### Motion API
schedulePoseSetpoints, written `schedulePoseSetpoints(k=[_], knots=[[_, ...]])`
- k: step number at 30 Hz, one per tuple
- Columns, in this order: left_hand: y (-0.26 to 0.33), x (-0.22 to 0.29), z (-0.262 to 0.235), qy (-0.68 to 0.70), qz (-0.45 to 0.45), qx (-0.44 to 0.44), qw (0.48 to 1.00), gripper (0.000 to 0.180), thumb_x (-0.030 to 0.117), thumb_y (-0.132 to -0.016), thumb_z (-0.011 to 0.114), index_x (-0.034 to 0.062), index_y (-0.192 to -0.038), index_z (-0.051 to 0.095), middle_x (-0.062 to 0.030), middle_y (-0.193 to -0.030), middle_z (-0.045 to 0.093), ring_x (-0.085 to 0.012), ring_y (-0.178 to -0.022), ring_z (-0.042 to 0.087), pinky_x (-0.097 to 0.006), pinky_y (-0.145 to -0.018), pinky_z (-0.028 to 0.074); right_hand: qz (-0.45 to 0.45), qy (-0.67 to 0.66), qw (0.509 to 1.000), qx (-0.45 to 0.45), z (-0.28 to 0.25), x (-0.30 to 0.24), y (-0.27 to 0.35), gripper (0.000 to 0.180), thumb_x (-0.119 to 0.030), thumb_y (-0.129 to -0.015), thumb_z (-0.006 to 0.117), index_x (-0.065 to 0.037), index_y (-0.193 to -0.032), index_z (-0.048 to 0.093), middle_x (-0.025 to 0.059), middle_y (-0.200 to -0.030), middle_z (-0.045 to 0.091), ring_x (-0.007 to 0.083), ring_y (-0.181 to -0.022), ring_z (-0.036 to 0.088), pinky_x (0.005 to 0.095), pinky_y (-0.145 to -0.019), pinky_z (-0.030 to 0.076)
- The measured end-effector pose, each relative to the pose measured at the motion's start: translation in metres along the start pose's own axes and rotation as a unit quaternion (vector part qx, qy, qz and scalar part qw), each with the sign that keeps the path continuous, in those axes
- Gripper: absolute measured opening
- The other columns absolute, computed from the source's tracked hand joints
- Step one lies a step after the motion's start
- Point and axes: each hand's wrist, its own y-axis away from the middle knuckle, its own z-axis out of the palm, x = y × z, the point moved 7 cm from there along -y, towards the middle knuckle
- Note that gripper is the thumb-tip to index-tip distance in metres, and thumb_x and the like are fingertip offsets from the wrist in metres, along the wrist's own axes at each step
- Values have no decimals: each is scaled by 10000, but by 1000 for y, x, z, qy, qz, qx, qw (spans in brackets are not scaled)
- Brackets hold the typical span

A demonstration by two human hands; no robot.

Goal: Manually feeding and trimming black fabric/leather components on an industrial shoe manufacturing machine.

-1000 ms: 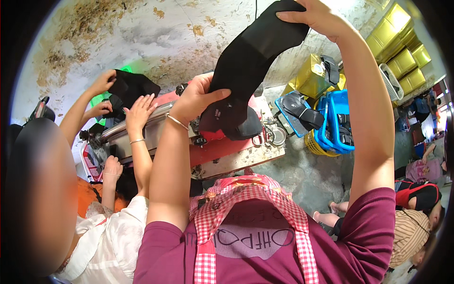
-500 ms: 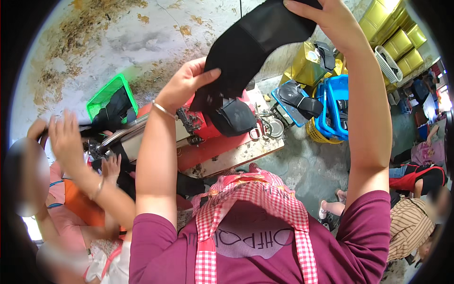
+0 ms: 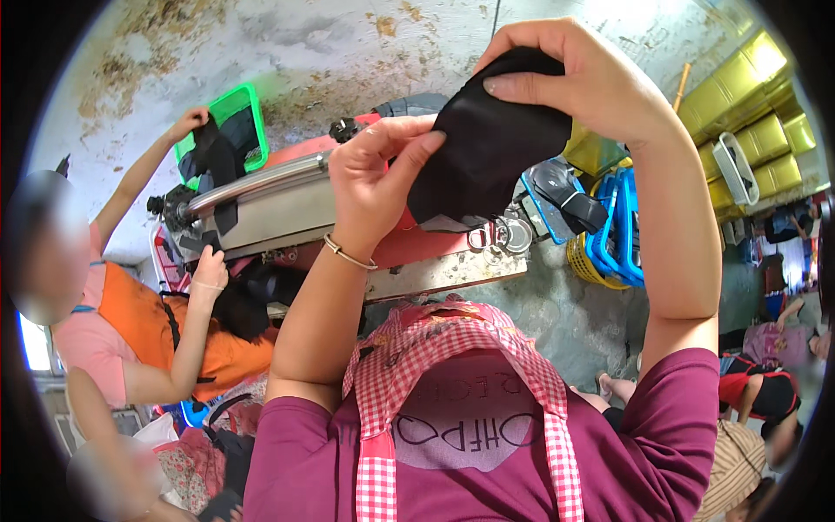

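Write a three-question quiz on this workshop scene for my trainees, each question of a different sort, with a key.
1. True or false: both of the person's hands, left hand and right hand, hold the black fabric piece.
2. What colour is the basket that the co-worker's hand reaches toward? A red, B green, C white.
3. Fill in: the person wears a thin ____ on the left wrist.

Key: 1 true; 2 B; 3 bracelet.
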Motion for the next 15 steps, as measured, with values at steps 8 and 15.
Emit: schedulePoseSetpoints(k=[8,15], knots=[[22,4,-33,-223,95,30,970,660,144,-704,966,43,-1214,558,-75,-1154,602,-156,-962,619,-299,-834,530,20,-99,995,-1,-4,-3,-41,246,-176,-940,774,-1,-1107,725,6,-959,732,70,-871,640,242,-778,521],[47,-24,-50,-265,52,130,954,579,53,-757,919,70,-1172,516,-59,-1087,592,-109,-911,599,-255,-706,484,-27,-94,995,6,-4,-25,-59,216,-151,-941,763,-4,-1095,728,10,-961,734,71,-874,642,245,-783,522]])
